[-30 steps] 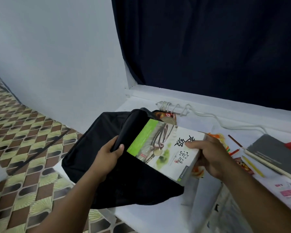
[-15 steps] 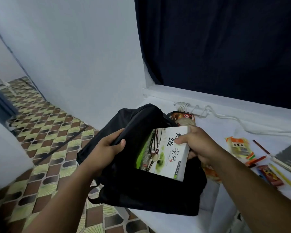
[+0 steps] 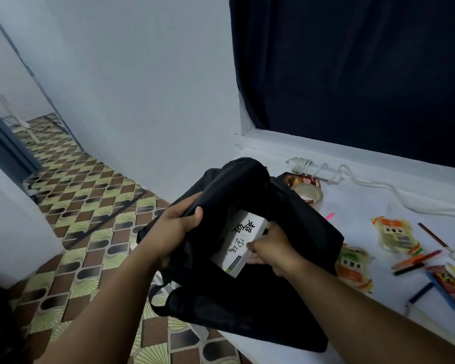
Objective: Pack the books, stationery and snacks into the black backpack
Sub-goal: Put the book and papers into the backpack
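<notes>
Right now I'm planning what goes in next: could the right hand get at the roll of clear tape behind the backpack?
Probably yes, once free. The right hand is gripping the book in the backpack; the tape roll lies uncovered on the white surface just beyond, nothing over it.

Surface: white ledge (image 3: 352, 206) under a dark curtain.
Left end: black fabric backpack (image 3: 260, 306), overhanging the edge.
Behind it: clear tape roll (image 3: 309, 194), coiled white cable (image 3: 334, 174).
Right: orange-and-yellow snack packets (image 3: 397, 233), coloured pencils (image 3: 415, 260), pink pen (image 3: 330, 216).
</notes>
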Motion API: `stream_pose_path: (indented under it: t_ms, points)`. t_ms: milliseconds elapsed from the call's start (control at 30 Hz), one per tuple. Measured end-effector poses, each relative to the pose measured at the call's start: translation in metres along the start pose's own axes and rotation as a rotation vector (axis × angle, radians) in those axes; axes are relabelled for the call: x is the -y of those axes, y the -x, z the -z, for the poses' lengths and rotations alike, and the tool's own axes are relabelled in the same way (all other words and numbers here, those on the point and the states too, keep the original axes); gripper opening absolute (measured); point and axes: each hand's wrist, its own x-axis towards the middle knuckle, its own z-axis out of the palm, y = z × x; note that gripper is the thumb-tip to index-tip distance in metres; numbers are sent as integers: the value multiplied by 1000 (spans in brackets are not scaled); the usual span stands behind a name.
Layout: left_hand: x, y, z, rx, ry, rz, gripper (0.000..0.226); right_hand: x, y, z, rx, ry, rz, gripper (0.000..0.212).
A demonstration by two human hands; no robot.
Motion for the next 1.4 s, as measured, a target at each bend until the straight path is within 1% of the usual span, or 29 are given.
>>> stream_pose_path:
  t_ms: [67,100,133,167,200,267,300,367,433,500,567,700,733,800,867,1000,1200,1267,1300,1333,1400]
  points:
    - [6,0,-2,12,25,20,38,-3,-5,-6,-72,-61,48,53]
    - [8,0,-4,8,39,25,38,-2,-6,-8,-114,-46,111,61]
    - [10,0,-4,-4,45,28,37,-3,-6,-10,-153,33,203,70]
    - [10,-1,-4,-12,53,31,37,-4,-5,-9,-182,194,314,72]
    - [10,-2,-2,-14,58,34,37,-5,-3,-8,-192,422,414,69]
    - [9,-4,1,3,73,38,37,-10,4,-4,-195,863,531,56]
    - [8,-5,2,16,76,39,38,-14,5,-2,-209,1006,574,55]
    - [9,-6,4,31,63,44,38,-23,3,0,-200,1116,621,66]
    - [13,-8,5,62,43,50,38,-31,-2,2,-113,1138,614,77]
    - [17,-7,6,108,34,54,43,-37,-5,2,-64,1128,545,79]
    - [19,-7,8,134,41,59,44,-39,-7,1,-107,1075,504,84]
    - [16,-6,14,174,45,70,42,-37,-11,-8,-197,943,414,104]
    - [15,-6,15,182,39,73,41,-35,-13,-10,-216,916,400,105]
    - [12,-6,17,190,30,79,41,-33,-14,-14,-227,923,380,98]
    - [11,-5,20,190,32,84,42,-31,-15,-18,-207,981,363,91]
    - [16,-6,27,173,59,113,40,-31,-18,-25,-255,1070,332,88]
    - [21,-10,27,209,74,145,38,-35,-22,-22,-266,1007,326,89]
    - [23,-13,27,230,52,149,36,-38,-23,-19,-255,931,320,86]
    - [24,-15,26,232,9,142,35,-39,-23,-16,-244,847,313,80]
    - [25,-17,24,236,-62,121,34,-40,-21,-11,-235,751,307,69]
    - [32,-23,16,223,-288,28,33,-41,-10,3,-255,600,326,43]
